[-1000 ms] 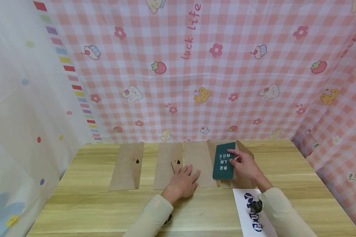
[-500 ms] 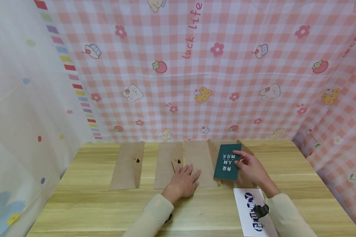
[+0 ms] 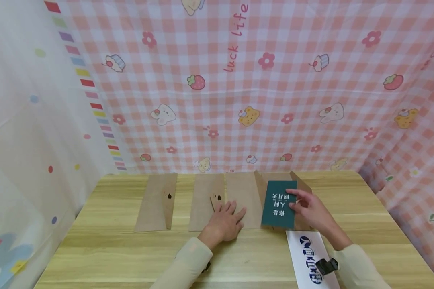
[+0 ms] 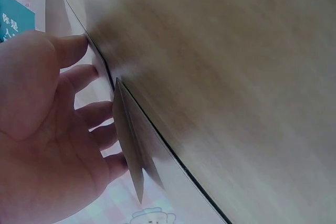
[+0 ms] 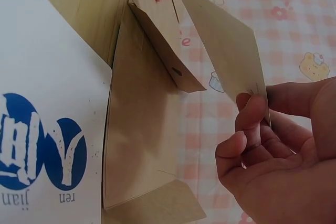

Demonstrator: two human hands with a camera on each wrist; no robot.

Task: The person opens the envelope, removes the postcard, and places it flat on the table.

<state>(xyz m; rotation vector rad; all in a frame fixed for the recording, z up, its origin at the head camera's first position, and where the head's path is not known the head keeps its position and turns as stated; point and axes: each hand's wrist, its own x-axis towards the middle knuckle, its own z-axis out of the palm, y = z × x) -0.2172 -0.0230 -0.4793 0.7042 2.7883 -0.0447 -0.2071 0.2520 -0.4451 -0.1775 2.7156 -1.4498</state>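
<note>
A dark green card (image 3: pixel 271 218) with white characters is pinched at its right side between the thumb and fingers of my right hand (image 3: pixel 312 210). It overlaps the rightmost brown paper envelope (image 5: pixel 144 108) in the head view; the right wrist view shows the card's pale back (image 5: pixel 226 40) raised above that envelope, whose flap (image 5: pixel 163 203) is unfolded. My left hand (image 3: pixel 224 222) rests with fingers spread across the second envelope (image 3: pixel 200 204) and the third envelope (image 3: pixel 240 188). In the left wrist view, the fingertips (image 4: pixel 118 163) touch a lifted paper flap (image 4: pixel 128 145).
Another brown envelope (image 3: pixel 152 204) lies farther left. A white card (image 3: pixel 298 269) with blue round print lies near the front, partly under the right wrist. Behind the wooden table (image 3: pixel 105 249) hangs a pink checked cloth (image 3: pixel 217 100); printed cloth also encloses both sides.
My right hand has drawn the green card toward me and slightly to the right, away from the back of the rightmost envelope. My left hand has stayed in place.
</note>
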